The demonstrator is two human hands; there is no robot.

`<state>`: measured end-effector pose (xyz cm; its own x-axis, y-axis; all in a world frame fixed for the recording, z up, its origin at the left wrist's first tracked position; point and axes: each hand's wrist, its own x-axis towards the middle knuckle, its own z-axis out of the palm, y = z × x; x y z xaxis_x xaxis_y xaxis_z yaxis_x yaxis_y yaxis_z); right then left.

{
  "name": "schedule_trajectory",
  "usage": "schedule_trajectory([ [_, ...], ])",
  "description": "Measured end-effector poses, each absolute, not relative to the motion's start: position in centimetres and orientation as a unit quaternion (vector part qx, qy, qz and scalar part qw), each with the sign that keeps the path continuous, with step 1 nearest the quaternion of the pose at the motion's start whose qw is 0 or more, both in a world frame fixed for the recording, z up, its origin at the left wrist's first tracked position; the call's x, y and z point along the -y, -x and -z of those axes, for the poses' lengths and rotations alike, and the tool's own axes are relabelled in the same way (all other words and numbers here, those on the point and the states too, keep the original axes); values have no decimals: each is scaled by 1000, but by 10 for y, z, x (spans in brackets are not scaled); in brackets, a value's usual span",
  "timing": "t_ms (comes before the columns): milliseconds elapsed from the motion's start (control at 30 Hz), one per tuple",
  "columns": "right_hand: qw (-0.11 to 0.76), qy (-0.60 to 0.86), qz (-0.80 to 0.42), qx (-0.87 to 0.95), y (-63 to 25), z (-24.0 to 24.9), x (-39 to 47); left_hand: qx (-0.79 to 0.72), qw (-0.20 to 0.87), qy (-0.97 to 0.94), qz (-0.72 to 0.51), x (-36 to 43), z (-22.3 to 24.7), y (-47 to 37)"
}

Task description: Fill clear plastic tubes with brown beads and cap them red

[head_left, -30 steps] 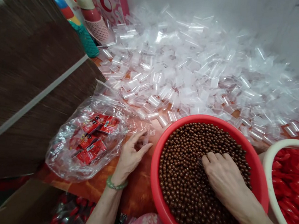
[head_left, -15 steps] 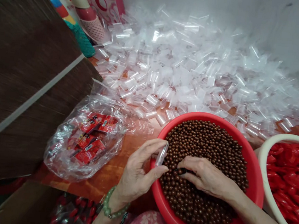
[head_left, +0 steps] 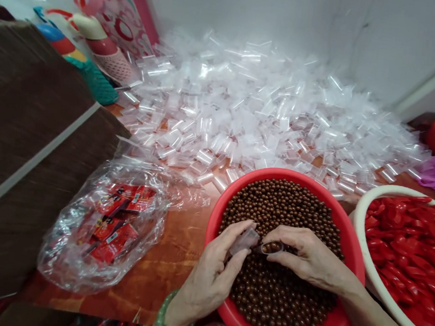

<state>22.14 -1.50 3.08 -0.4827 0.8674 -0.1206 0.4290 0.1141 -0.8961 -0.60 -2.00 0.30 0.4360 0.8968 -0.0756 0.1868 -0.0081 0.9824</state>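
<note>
My left hand, a green bead bracelet at its wrist, pinches a short clear plastic tube between thumb and fingers. My right hand grips a small oval cup by its side; several brown balls sit inside it. The cup's mouth is close to the tube's end; whether they touch I cannot tell. Both hands are over a red basin filled with small, shiny brown balls.
A heap of clear plastic tubes spreads across the back. Left lie a clear bag of red packets and a strapped brown stack. A white tub of red plastic pieces stands right. Bottles stand back left.
My right hand has lifted the cup out of the brown balls with balls in it. My left hand has turned the tube toward the cup. The whole view has shifted a little.
</note>
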Motion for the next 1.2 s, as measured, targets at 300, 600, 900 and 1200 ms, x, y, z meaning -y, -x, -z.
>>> schedule_trajectory([
  [300, 276, 495, -440, 697, -224, -21, 24, -439, 487, -692, -302, 19, 0, -3],
  [600, 336, 447, -417, 717, -222, -22, 27, -372, 595, -652, -288, 13, -13, -20],
  [900, 289, 491, -398, 719, -220, -16, 27, -385, 565, -661, -309, 10, -14, -22],
  [1200, 303, 468, -520, 647, -221, -26, 23, -446, 631, -512, -375, 10, -7, -18],
])
